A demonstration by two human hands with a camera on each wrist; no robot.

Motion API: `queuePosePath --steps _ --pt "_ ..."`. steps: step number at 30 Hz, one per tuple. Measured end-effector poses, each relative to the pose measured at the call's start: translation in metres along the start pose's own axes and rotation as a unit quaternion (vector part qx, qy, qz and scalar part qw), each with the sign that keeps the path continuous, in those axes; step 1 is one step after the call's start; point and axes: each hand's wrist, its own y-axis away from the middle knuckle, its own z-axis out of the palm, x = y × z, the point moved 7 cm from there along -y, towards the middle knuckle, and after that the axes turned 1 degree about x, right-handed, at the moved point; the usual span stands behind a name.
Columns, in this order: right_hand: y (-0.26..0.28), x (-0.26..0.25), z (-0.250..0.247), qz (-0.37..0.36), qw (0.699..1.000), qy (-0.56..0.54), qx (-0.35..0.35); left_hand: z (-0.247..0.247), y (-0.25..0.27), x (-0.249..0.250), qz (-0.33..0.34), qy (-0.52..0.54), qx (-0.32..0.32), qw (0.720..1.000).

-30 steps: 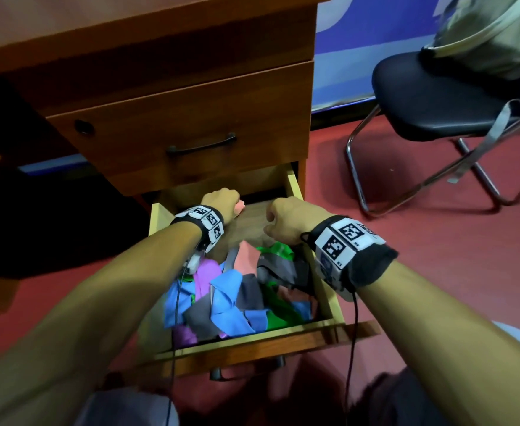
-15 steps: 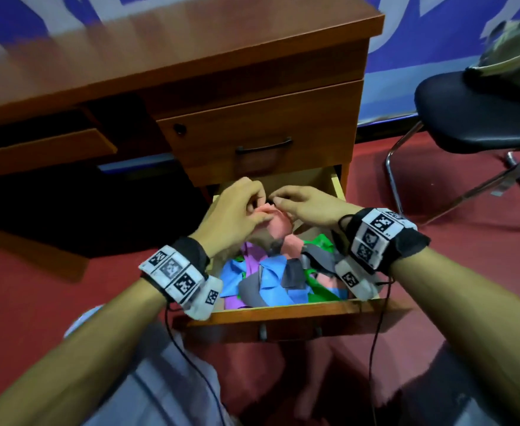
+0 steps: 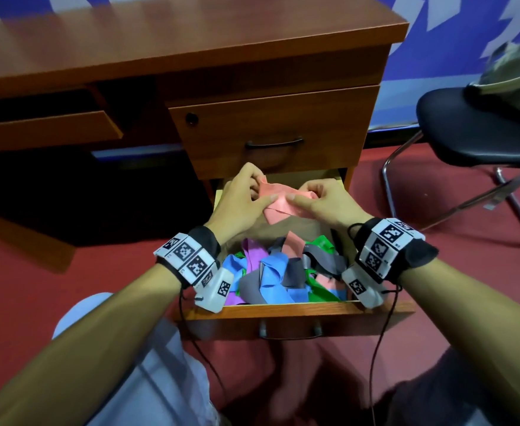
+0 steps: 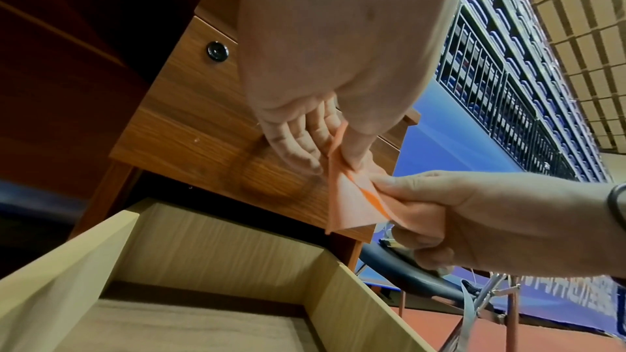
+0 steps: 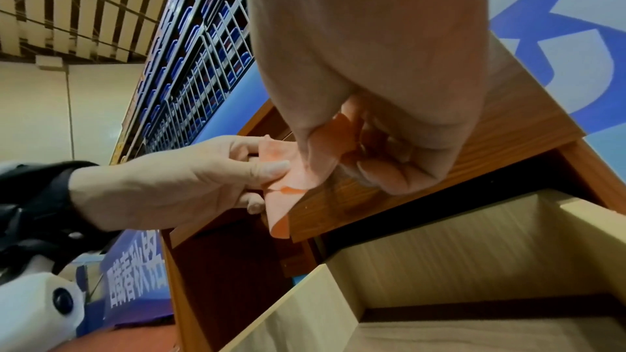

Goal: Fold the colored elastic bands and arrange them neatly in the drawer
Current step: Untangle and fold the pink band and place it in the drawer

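Note:
A salmon-pink elastic band (image 3: 278, 202) hangs above the back of the open lower drawer (image 3: 283, 309), stretched between both hands. My left hand (image 3: 246, 195) pinches its left end with thumb and fingers; my right hand (image 3: 317, 199) pinches its right end. In the left wrist view the pink band (image 4: 349, 205) shows as a folded flap between the left hand (image 4: 325, 141) and the right hand (image 4: 450, 210). The right wrist view shows the pink band (image 5: 288, 189) the same way. A tangle of blue, purple, grey, green and pink bands (image 3: 280, 272) fills the drawer's front half.
The closed upper drawer (image 3: 274, 130) of the wooden desk (image 3: 191, 35) sits just behind the hands. A black chair (image 3: 474, 133) with a bag on it stands to the right on the red floor. The drawer's back part (image 4: 210, 325) is bare wood.
Both hands have lifted out of the drawer's back and come together on the pink band, which is now spread between them. The head view has shifted right and back.

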Motion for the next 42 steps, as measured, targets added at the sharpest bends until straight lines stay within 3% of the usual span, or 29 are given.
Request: queuePosePath --steps 6,10,13,16,18,22,26,29,32,35,37,42 --pt "0.003 0.000 -0.001 0.027 0.999 0.025 -0.012 -0.004 -0.003 0.003 0.018 -0.046 0.003 0.999" --pt "0.004 -0.012 -0.005 0.013 0.994 -0.107 -0.010 -0.007 -0.007 -0.005 -0.007 -0.057 0.026 0.998" --pt "-0.004 -0.006 -0.010 0.011 0.981 -0.194 0.022 -0.004 -0.007 -0.001 -0.008 -0.066 0.003 0.998" --pt "-0.007 0.004 -0.020 0.046 0.969 -0.225 0.086 -0.002 -0.009 -0.002 -0.031 -0.051 -0.028 0.998" --pt "-0.008 0.011 -0.021 0.080 0.970 -0.214 0.079 -0.002 -0.010 -0.005 -0.040 -0.037 -0.036 0.998" --pt "-0.006 0.017 -0.008 0.092 0.993 -0.076 -0.003 0.000 -0.013 -0.010 -0.041 -0.032 -0.033 0.998" --pt "-0.003 0.024 -0.002 0.089 0.991 0.084 -0.048 -0.001 -0.015 -0.020 -0.090 0.033 -0.034 0.995" --pt "-0.006 0.029 0.000 0.100 0.983 0.127 -0.081 0.001 -0.014 -0.018 -0.106 0.088 -0.048 0.989" --pt "-0.010 0.036 0.004 0.126 0.975 0.150 -0.106 -0.004 -0.018 -0.016 -0.104 0.123 -0.011 0.987" --pt "-0.017 0.043 0.007 0.087 0.945 0.287 -0.131 -0.012 -0.021 -0.015 -0.088 0.136 0.032 0.986" --pt "-0.013 0.043 0.021 0.046 0.912 0.356 -0.200 -0.017 -0.021 -0.015 -0.080 0.132 0.049 0.987" --pt "0.002 0.046 0.069 -0.022 0.858 0.393 -0.330 -0.020 -0.018 -0.012 -0.061 0.087 0.036 0.994"
